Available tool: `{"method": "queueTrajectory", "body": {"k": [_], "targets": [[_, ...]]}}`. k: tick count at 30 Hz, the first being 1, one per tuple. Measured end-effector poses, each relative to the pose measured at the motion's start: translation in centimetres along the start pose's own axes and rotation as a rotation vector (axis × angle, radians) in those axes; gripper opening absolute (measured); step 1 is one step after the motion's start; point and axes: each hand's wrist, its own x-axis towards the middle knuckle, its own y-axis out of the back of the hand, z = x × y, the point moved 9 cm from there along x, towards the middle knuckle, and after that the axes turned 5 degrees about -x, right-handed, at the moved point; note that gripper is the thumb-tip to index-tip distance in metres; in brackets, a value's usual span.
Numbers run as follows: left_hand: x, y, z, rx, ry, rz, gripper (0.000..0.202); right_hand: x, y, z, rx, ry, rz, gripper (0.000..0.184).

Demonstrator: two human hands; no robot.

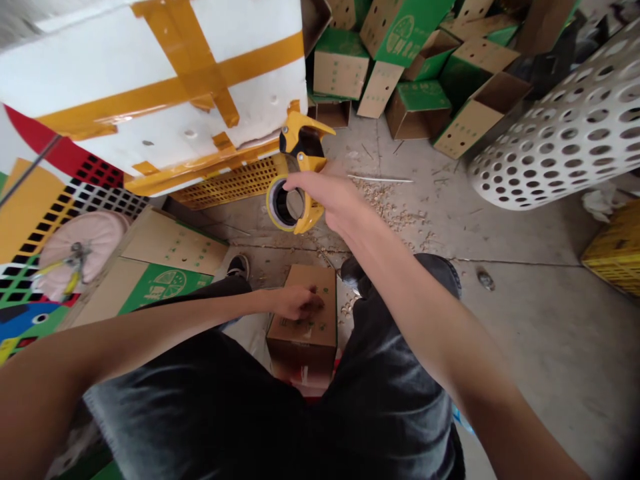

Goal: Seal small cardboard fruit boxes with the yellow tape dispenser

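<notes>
I'm looking down on a concrete floor [525, 333], strewn with pale chips [395, 213] (shavings or shells, too small to tell from here). Green-and-brown cartons [417, 110] lie heaped at the far side, a white perforated crate [560, 127] sits tilted at the right, and a yellow crate [617, 250] shows at the right edge. At upper left is a white foam box [150, 87] bound with yellow tape, with a printed board [30, 267] below it.

I have the right hand [325, 203] up over the floor, holding a yellow tape dispenser [303, 143] just beside the foam box's lower corner. Its long axis runs nearly upright in view, with the tape roll [283, 205] at the lower end and the cutter end pointing up and slightly right. The right fingers [305, 183] are clenched around its body.

The left hand [297, 303] sits on top of a brown carton [305, 340] between my knees. Its fingers [313, 300] seem to rest there without gripping, though from this angle I can't be certain.
</notes>
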Motion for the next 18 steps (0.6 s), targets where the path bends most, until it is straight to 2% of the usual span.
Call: {"method": "queueTrajectory", "body": {"k": [5,11,18], "targets": [[0.8,-0.7,0.2,-0.01,0.059,0.0,0.015,0.1,-0.8,0.0,-0.002,-0.014,-0.011,0.015],[2.1,-0.8,0.6,-0.019,0.09,0.044,0.017,0.0,-1.4,0.1,-0.043,-0.031,-0.014,0.02],[3.7,-1.6,-0.5,-0.071,0.08,-0.016,0.012,-0.2,-1.2,0.4,-0.06,-0.051,-0.017,0.017]]}}
